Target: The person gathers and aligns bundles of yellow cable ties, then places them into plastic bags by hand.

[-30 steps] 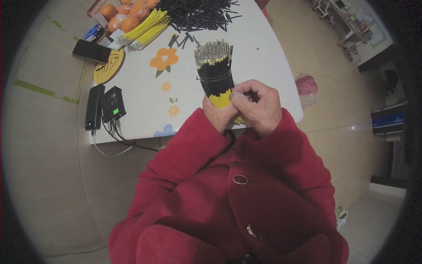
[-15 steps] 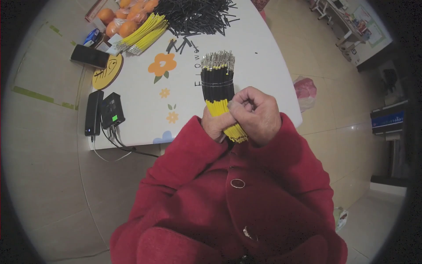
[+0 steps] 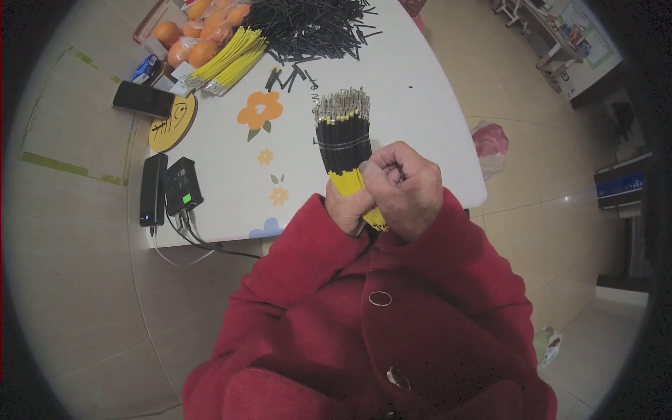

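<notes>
Upright above my lap is a bundle of yellow wires (image 3: 344, 145) with black sleeves and silvery metal terminals at the top. A thin band circles the black part. My left hand (image 3: 346, 210) is wrapped around the lower yellow portion, some of its fingers hidden behind the wires. Against the right side of the bundle, my right hand (image 3: 408, 187) is closed, thumb and fingers curled together. Whatever those fingers pinch, if anything, is hidden.
Loose black tubes (image 3: 308, 28) are heaped at the table's far side, beside another yellow wire bundle (image 3: 234, 59) and bagged oranges (image 3: 203, 52). A phone (image 3: 143, 99), a yellow round board (image 3: 175, 124) and two black devices (image 3: 183, 184) with cables lie at the left edge.
The bundle's top has tilted slightly left and toward me in the view. My right hand stays closed beside it, and my left hand keeps its hold.
</notes>
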`<state>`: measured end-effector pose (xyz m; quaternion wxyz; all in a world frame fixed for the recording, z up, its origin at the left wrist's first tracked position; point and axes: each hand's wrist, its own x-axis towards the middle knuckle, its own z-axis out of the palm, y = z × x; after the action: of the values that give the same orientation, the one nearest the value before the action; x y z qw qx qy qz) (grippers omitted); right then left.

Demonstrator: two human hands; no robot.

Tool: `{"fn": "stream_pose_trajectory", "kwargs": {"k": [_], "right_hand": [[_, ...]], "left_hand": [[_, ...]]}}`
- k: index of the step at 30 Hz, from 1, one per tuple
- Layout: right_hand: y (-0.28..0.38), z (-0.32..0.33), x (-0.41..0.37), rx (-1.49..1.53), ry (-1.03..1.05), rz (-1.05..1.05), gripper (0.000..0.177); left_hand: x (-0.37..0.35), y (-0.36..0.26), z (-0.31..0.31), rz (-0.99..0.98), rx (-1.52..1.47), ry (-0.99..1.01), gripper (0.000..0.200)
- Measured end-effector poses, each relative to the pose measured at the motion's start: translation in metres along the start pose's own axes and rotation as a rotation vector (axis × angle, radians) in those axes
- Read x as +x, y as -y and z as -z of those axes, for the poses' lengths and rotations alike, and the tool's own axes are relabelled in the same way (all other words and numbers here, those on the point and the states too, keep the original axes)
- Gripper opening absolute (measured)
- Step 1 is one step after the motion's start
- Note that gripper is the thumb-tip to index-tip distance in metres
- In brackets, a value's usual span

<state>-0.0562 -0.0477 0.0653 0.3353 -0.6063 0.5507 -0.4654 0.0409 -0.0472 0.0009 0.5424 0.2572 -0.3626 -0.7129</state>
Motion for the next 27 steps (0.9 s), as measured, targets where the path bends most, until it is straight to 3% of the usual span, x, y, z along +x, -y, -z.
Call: {"fn": "stream_pose_trajectory", "kwargs": {"k": [5,10,14,17,20,23,27], "right_hand": [[0.002,-0.003,0.002,-0.051,-0.056,-0.091,0.008],[0.001,-0.001,0.003,-0.04,0.002,-0.048,0.008],[0.001,0.007,0.006,-0.159,0.195,0.019,0.009],[0.0,0.021,0.013,0.043,0.301,-0.021,0.01],[0.002,0.033,0.015,0.097,0.295,-0.064,0.01],[-0.001,0.034,0.015,0.093,0.303,-0.126,0.007],[-0.016,0.032,0.016,0.079,0.299,0.014,0.008]], "left_hand": [[0.001,0.0,-0.004,0.02,-0.001,-0.032,0.038],[0.003,0.001,-0.004,-0.028,-0.117,-0.006,0.024],[0.002,-0.002,-0.004,0.027,-0.349,0.062,0.027],[0.004,0.005,-0.012,0.1,-0.503,0.015,0.013],[0.011,0.027,0.024,0.197,-0.65,0.366,0.024],[0.004,0.01,0.015,0.158,-0.796,0.255,0.031],[0.005,0.014,0.023,0.145,-0.82,0.459,0.035]]}}
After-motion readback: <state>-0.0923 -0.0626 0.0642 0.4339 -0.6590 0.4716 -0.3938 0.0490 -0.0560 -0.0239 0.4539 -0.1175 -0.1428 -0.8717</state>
